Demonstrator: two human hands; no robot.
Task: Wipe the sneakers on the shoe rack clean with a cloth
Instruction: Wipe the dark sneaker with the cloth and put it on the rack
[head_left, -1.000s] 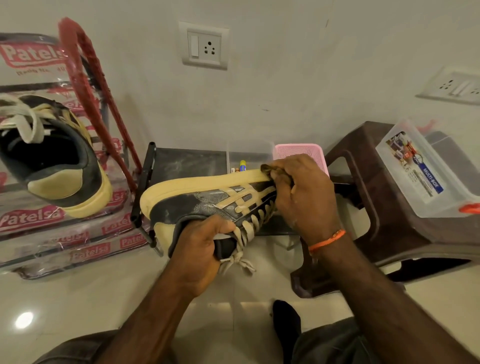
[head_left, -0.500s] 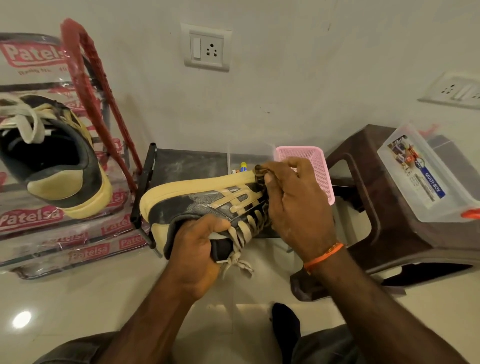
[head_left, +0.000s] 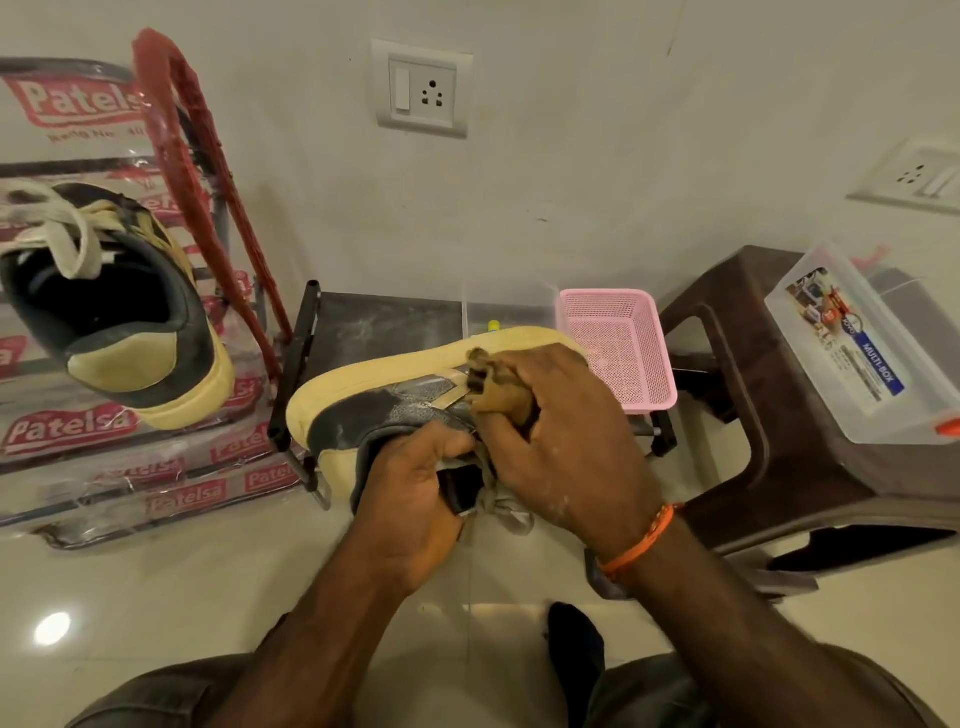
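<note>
1. Left hand (head_left: 410, 499): nearest the camera, it is gripping the held sneaker (head_left: 384, 410) at the collar, thumb on the outer side and fingers curling into the opening, keeping the shoe on its side above the floor.
2. Right hand (head_left: 566, 441): its fingers are bunching the cloth (head_left: 498, 395), a small tan wad, and pressing it against the shoe's upturned side just below the cream sole edge, near the laces.
3. Held sneaker: pale dusty streaks are showing on the dark side panel towards the heel, so this face appears only partly wiped. The toe end is lying under the right hand, and the far side is hidden, so neither can be judged.
4. Low black stand (head_left: 395, 327): just behind the held shoe, its dusty top is carrying a pink basket (head_left: 618, 348). A brown stool (head_left: 737, 374) to the right is bearing a clear lidded box (head_left: 857, 343).
5. Second sneaker (head_left: 119, 312): it is sitting farther left on the plastic-wrapped shoe rack (head_left: 78, 431), heel towards the camera, well apart from both hands. Whether it has been cleaned cannot be told.
6. Progress, as a judgement: wiping of one shoe is under way; the rest of that shoe, possibly its partner, and the return to the rack seem to be remaining.
</note>
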